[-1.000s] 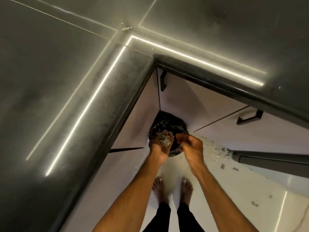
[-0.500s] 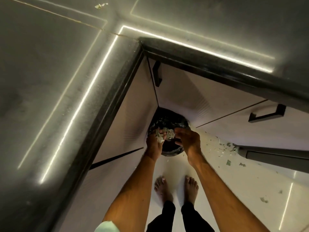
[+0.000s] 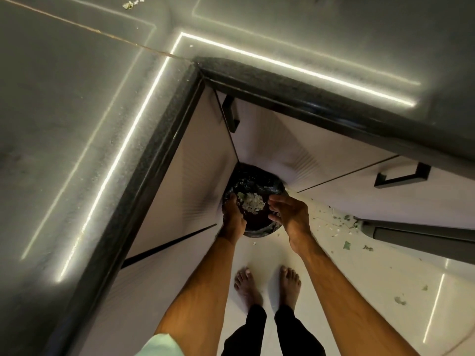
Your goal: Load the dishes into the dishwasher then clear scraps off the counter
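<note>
At the bottom edge of the frame a pale sleeve (image 3: 160, 346) covers the person's left upper arm, and two bare feet (image 3: 246, 283) stand side by side on the light floor (image 3: 359, 291) just above the black trouser legs. Both bare forearms reach up the middle of the frame to a bin (image 3: 257, 231) lined with a black bag, tucked into the inner corner where two runs of pale cabinets meet. The left hand (image 3: 232, 217) rests at the bin's left rim, back toward the camera; its fingers are hidden, so whether it grips anything cannot be told. The right hand (image 3: 289, 211) hovers over the right rim with fingers loosely bent, holding nothing. Between the hands, over the bag's mouth, is a clump of pale scraps (image 3: 253, 202). More green and white bits (image 3: 346, 244) are scattered on the floor at the right. Black handles (image 3: 401, 176) sit on the cabinet doors. Beyond them the dark counter (image 3: 77, 111) fills the top of the frame, with a few crumbs (image 3: 127, 5) at the upper left.
</note>
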The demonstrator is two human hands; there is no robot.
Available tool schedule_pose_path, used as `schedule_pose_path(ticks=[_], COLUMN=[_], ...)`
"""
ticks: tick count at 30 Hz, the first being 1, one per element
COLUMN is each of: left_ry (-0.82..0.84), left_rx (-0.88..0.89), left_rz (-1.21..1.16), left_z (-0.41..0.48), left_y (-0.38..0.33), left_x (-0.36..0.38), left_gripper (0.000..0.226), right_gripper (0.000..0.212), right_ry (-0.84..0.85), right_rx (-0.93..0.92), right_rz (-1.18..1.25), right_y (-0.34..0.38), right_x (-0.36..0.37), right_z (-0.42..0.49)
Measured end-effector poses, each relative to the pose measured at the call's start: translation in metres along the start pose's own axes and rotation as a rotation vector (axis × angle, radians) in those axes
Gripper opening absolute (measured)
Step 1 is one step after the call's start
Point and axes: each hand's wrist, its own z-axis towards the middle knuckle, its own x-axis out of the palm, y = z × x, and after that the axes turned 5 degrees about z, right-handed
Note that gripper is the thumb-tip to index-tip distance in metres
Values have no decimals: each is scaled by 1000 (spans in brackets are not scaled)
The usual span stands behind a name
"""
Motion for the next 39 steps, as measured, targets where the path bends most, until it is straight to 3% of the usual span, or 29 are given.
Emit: schedule_pose_path(ticks=[6,9,16,22,29,35,37,39], left_ry=[32,34,-70,100,-73,54,70,72], left_rx=[-5,35,241,360,492,496,499,531], left_rz=[46,189,622,810,948,1134,1095,1014], left_z=[-37,-38,0,-53,-74,-65,-71,-87], left_y=[-12,-13,9,-6,-9,-6,-8,-12], left_x=[5,1,-9,-9,0,-11,-11,-6], left_gripper=[53,46,68,84,47,85,74,32], right_gripper=[26,29,27,30,39,37,37,37], right_ry=[19,24,47,48,22,18,13,13], right_rx=[-11,-21,-40,-21,-14,-16,-20,-20], right_rz=[39,55,40,30,-10,-25,-30,-39], right_y=[10,13,6,5,7,8,9,9], right_x=[-2,-2,-6,-9,-13,-14,-14,-15], right_z=[-8,-12,-20,-30,-38,-41,-42,-44])
